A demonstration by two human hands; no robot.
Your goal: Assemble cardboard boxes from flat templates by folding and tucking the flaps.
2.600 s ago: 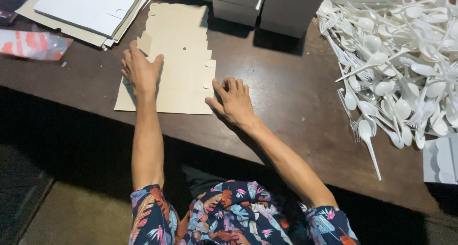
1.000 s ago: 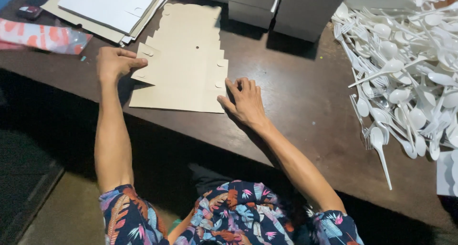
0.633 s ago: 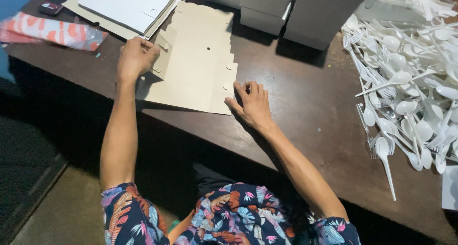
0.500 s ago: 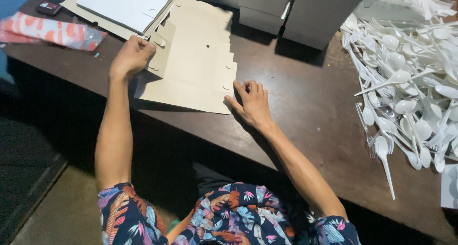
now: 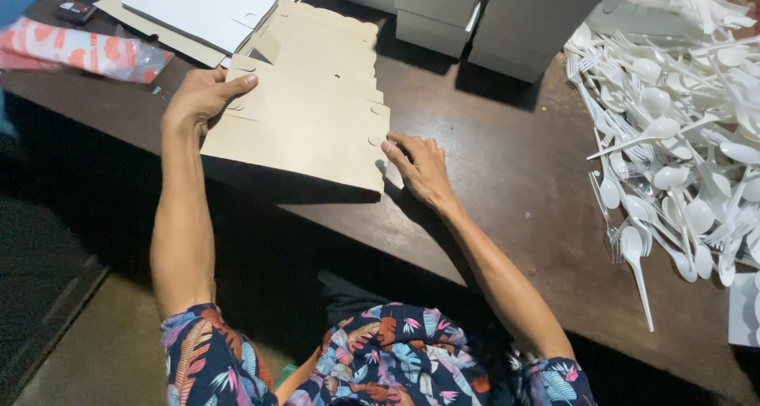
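Observation:
A flat tan cardboard box blank (image 5: 305, 113) with cut tabs lies on the dark wooden table (image 5: 507, 184), its near edge lifted off the surface. My left hand (image 5: 202, 97) grips the blank's left edge, thumb on top. My right hand (image 5: 419, 168) rests at the blank's right edge, fingertips touching the cardboard near a notch.
A stack of white flat box blanks (image 5: 206, 6) lies at the back left, next to a red-and-white plastic packet (image 5: 87, 50). Folded white boxes (image 5: 483, 14) stand at the back. A big heap of white plastic spoons and forks (image 5: 681, 129) covers the right side.
My left hand has moved from flat on the blank to its left edge and raised it, so the near side now tilts up. My right hand stayed at the right edge.

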